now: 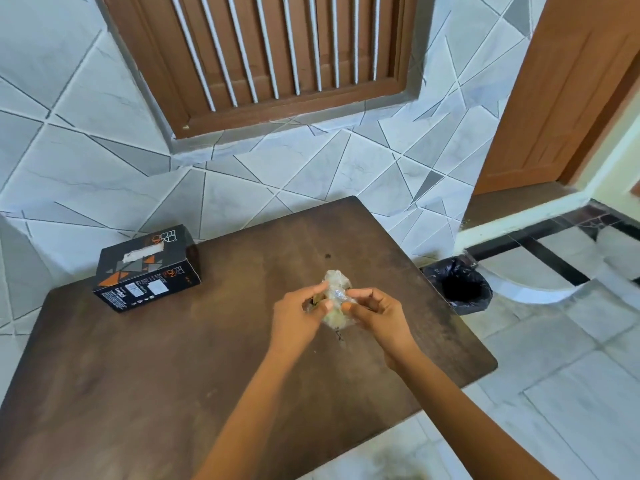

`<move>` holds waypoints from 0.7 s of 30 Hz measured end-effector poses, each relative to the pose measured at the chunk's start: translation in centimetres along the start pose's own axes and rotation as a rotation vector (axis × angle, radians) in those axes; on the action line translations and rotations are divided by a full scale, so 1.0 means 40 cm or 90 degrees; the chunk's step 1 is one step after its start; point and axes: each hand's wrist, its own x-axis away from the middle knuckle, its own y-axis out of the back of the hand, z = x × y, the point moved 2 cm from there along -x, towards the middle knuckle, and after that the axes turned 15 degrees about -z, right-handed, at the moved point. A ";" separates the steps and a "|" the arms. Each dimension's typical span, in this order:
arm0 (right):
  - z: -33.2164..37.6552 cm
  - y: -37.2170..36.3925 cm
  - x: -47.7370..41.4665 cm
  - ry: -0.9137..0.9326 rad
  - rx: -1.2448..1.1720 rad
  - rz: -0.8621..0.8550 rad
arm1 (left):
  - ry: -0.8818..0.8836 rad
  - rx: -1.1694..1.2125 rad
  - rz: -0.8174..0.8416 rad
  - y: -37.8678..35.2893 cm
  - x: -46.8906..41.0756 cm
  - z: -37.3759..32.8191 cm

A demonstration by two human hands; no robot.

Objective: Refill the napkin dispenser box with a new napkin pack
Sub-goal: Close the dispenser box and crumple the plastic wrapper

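A black napkin dispenser box (147, 268) with orange and grey triangles lies on the dark wooden table (173, 375) at the back left, a white strip showing in its top slot. Over the table's right half, my left hand (298, 315) and my right hand (375, 315) both pinch a crumpled clear plastic wrapper (335, 287) between fingers and thumbs. The wrapper is balled up and held just above the tabletop. What is inside it, if anything, I cannot tell.
A small bin lined with a black bag (459, 287) stands on the tiled floor just past the table's right edge. A tiled wall with a brown barred window (277, 57) is behind the table. A wooden door (568, 98) is at the right.
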 end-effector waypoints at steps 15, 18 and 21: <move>0.139 0.523 -0.376 0.018 0.048 0.023 | 0.023 0.062 0.062 -0.628 -0.055 -0.216; 0.179 0.660 -0.460 0.021 0.063 0.039 | 0.062 0.067 0.070 -0.786 -0.070 -0.265; 0.195 0.747 -0.533 0.017 0.099 0.057 | 0.091 0.056 0.077 -0.896 -0.083 -0.286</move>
